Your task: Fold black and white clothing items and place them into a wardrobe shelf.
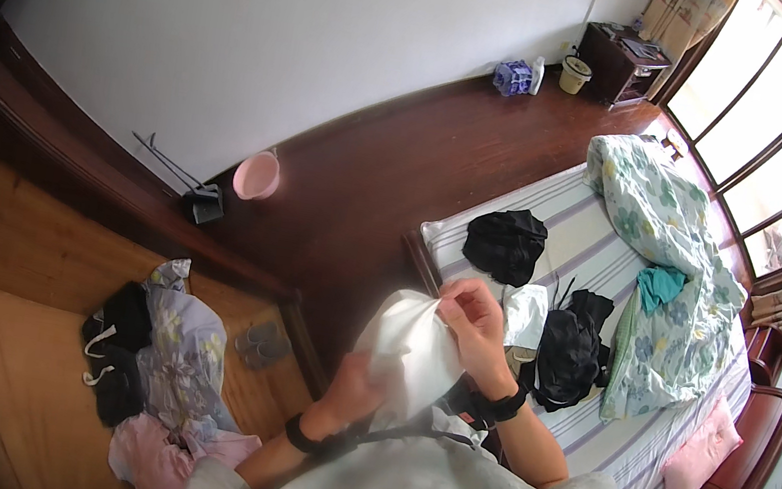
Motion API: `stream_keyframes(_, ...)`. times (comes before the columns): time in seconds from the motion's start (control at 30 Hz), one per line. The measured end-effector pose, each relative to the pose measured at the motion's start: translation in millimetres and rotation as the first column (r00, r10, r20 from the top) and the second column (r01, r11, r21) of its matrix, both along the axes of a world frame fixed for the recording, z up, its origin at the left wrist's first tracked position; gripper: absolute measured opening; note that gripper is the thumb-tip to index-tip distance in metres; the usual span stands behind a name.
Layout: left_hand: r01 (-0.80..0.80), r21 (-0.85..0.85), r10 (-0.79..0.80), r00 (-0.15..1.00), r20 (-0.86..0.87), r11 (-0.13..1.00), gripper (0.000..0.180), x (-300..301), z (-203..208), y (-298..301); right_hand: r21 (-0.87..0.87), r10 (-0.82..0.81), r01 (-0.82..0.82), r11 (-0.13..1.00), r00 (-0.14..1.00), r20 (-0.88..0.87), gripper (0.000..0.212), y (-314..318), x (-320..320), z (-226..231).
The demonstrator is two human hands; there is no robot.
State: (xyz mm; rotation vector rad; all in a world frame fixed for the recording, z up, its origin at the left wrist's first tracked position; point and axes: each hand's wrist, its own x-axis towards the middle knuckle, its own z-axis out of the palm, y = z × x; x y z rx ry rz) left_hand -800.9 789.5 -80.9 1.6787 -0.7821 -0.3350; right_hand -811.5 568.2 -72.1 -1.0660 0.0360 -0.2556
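A white cloth [410, 354], perhaps a garment, hangs bunched in front of my body between both hands. My right hand [472, 326] pinches its upper edge, thumb and fingers pressed together. At its left side my left hand [352, 388] grips the cloth; this hand is slightly blurred and its fingertips are hidden in the fabric. Just beyond my right hand, on the bed, lie a folded white cloth [525, 315], a black garment [571, 358] with straps and another black garment [505, 244].
The bed [604, 241] holds a floral quilt [665, 205], a teal cloth [660, 287] and a pink pillow [701, 455]. To my left, floral fabric [184, 345] and dark clothes [125, 316] lie near grey slippers [262, 344]. A pink basin [258, 176] and a dustpan [206, 205] stand by the wall.
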Motion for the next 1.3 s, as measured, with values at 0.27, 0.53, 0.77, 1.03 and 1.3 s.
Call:
stream_keyframes(0.27, -0.383, 0.019, 0.38, 0.91, -0.167, 0.924, 0.024, 2, 9, -6, -0.425, 0.507, -0.424, 0.8, 0.856, 0.099, 0.074, 5, -28, 24)
stream_keyframes(0.53, -0.182, 0.049, 0.188, 0.958, -0.219, 0.982, 0.039, 6, 41, -14, -0.75, 0.406, -0.209, 0.628, 0.91, 0.087, 0.065, -19, -37, 7)
stream_keyframes(0.77, -0.202, 0.005, 0.199, 0.959, -0.2, 0.979, 0.043, 13, 42, -21, -0.764, 0.364, -0.181, 0.62, 0.928, 0.076, 0.045, -9, -40, 11)
stream_keyframes(1.03, -0.415, 0.135, 0.428, 0.899, -0.089, 0.9, 0.037, 47, 52, 38, -0.463, -0.141, 0.044, 0.885, 0.974, -0.178, 0.033, -52, -51, 7)
stream_keyframes(1.3, -0.232, 0.305, 0.21, 0.972, 0.104, 0.924, 0.023, 64, 82, 77, -0.604, -0.071, -0.067, 0.794, 0.977, -0.202, 0.03, -94, -53, 10)
